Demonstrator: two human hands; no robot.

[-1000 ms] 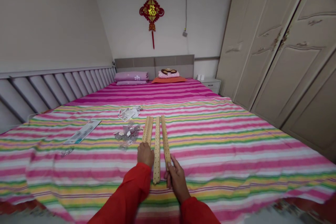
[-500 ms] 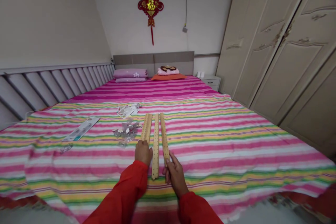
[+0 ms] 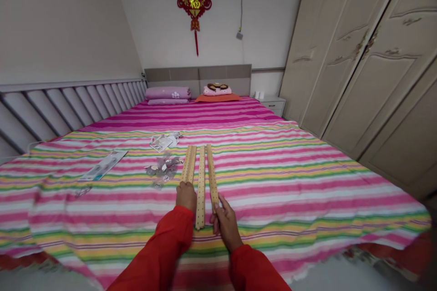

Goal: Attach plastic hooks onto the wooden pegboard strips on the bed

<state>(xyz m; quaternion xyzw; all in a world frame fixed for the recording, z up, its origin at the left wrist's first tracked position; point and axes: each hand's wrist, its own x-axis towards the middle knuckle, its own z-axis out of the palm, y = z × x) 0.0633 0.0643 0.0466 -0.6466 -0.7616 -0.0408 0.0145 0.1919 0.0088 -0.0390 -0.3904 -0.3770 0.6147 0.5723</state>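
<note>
Long pale wooden strips dotted with small holes lie lengthwise on the striped bedspread in front of me. My left hand is closed around the near end of the left wooden strip, which looks like two pieces side by side. Between my hands rests the middle wooden strip, touched by neither as far as I can see. My right hand grips the near end of the right wooden strip between thumb and fingers. Clear plastic bags of small metal parts lie left of the strips.
A pile of white and clear pieces sits farther back. To the left lie a flat clear packet and a small wire-like item. Folded purple bedding is by the headboard; a wardrobe stands right.
The whole view has shifted slightly, with the scene a little higher and to the left. Both hands keep their hold on the outer strips; the strips have not visibly moved on the bed.
</note>
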